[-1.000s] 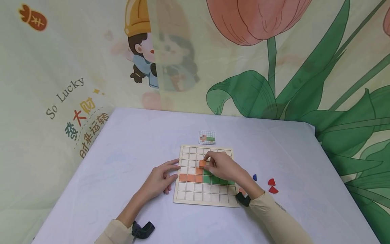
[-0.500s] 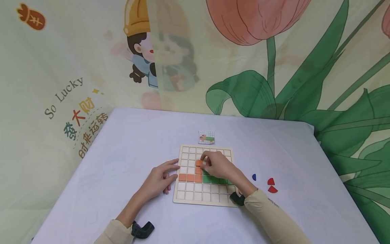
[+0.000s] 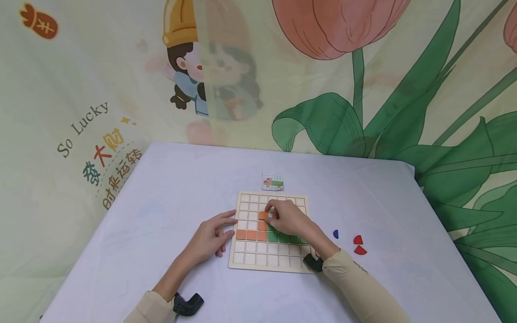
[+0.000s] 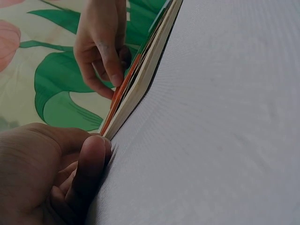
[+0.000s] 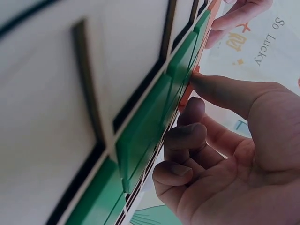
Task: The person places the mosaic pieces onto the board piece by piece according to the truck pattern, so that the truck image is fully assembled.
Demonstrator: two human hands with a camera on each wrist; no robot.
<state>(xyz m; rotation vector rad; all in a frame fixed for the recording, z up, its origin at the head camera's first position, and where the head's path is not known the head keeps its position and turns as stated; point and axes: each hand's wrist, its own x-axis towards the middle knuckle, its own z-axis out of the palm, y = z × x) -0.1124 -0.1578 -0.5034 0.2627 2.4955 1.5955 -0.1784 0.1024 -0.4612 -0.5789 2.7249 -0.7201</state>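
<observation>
A pale wooden grid board (image 3: 250, 258) lies on the white table. An L-shaped line of orange square tiles (image 3: 251, 235) and a row of green tiles (image 3: 284, 238) fill some of its cells. My right hand (image 3: 291, 218) is over the upper middle of the board, pinching an orange square tile (image 3: 263, 216) at the top of the orange column. In the right wrist view, the thumb touches orange while the other fingers curl beneath. My left hand (image 3: 210, 235) rests its fingertips against the board's left edge, fingers mostly extended. My right hand hides part of the green area.
Behind the board lies a small pattern card (image 3: 273, 181) with a gridded picture in orange and green. To the right are a blue piece (image 3: 335, 233) and two red wedge pieces (image 3: 358, 240). A printed cloth (image 3: 242, 89) hangs behind the table.
My right hand has shifted slightly left with the orange tile, bringing it down into the cell above the other orange column tile. The left hand stays at the board's edge.
</observation>
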